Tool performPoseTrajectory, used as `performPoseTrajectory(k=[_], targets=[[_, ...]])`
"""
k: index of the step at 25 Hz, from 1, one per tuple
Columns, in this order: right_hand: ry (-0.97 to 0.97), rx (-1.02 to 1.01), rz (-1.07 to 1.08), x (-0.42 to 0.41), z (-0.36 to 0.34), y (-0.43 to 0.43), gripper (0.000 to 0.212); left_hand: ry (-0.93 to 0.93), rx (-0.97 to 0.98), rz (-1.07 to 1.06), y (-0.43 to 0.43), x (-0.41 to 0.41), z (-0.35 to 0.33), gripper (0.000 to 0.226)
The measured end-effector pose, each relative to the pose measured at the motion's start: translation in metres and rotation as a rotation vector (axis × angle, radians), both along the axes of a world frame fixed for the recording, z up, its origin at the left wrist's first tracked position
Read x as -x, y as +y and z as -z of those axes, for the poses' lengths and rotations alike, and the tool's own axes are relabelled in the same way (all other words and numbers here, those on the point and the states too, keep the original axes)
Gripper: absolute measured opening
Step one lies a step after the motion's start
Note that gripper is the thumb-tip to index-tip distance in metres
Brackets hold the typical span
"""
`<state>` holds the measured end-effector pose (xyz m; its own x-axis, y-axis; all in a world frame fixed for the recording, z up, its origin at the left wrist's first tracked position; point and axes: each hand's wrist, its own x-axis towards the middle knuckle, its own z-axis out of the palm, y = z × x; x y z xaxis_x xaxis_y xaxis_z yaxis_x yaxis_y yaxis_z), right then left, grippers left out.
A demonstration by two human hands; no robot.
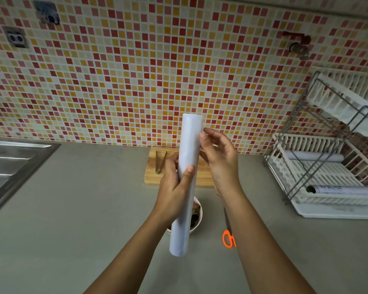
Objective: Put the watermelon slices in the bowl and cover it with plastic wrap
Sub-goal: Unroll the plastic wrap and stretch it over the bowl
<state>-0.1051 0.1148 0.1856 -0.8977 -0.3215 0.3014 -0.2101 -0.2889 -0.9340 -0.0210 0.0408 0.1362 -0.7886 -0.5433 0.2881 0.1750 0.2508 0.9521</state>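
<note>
Left hand [174,185] grips white wrap roll [189,145]; rack roll [344,189] lettered "WRAP".

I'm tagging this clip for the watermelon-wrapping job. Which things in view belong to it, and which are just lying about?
Part of the job: plastic wrap roll, gripped by the left hand and touched by the right hand; bowl; watermelon slices; probably the scissors.
Lying about: cutting board, tongs, dish rack with two other rolls, sink.
</note>
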Motion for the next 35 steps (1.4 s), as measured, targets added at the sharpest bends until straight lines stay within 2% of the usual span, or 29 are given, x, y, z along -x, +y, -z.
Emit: performPoseTrajectory(k=[2,6,9,11,13,14,18,21,25,31,33,35], targets=[[0.030,0.022,0.078,0.002,-0.005,-0.004,0.005,-0.012,-0.002,0.008,0.000,-0.002,0.001,0.030],[-0.162,0.084,0.106,0.004,-0.009,-0.008,0.009,-0.030,-0.007,0.005,-0.001,-0.004,0.003,0.033],[-0.117,0.039,0.048,0.001,-0.009,-0.008,0.006,-0.017,-0.019,0.000,-0.005,-0.006,0.006,0.030],[-0.121,0.001,0.017,-0.001,-0.010,-0.004,0.025,-0.015,-0.029,-0.005,-0.009,-0.007,0.006,0.029],[-0.137,-0.048,0.000,-0.004,-0.003,0.002,0.044,-0.016,-0.008,-0.014,-0.016,-0.006,0.001,0.038],[-0.132,-0.079,-0.001,-0.008,0.006,0.006,0.046,-0.011,0.007,-0.018,-0.020,-0.006,-0.004,0.044],[-0.080,-0.234,-0.021,-0.037,0.055,0.011,0.021,0.054,0.017,-0.010,-0.037,-0.003,-0.024,0.044],[0.024,-0.250,0.004,-0.050,0.069,0.005,0.004,0.083,0.030,-0.008,-0.044,0.001,-0.031,0.040],[0.204,-0.282,0.098,-0.043,0.069,0.002,0.007,0.104,0.043,-0.032,-0.047,0.005,-0.036,0.041],[0.076,-0.264,-0.021,-0.044,0.072,-0.001,0.015,0.132,0.060,-0.084,-0.053,0.013,-0.042,0.040],[0.118,-0.321,-0.017,-0.045,0.074,-0.003,0.006,0.129,0.084,-0.090,-0.054,0.015,-0.043,0.043],[0.180,-0.379,0.021,-0.040,0.073,0.000,0.011,0.124,0.105,-0.103,-0.056,0.016,-0.045,0.045]])
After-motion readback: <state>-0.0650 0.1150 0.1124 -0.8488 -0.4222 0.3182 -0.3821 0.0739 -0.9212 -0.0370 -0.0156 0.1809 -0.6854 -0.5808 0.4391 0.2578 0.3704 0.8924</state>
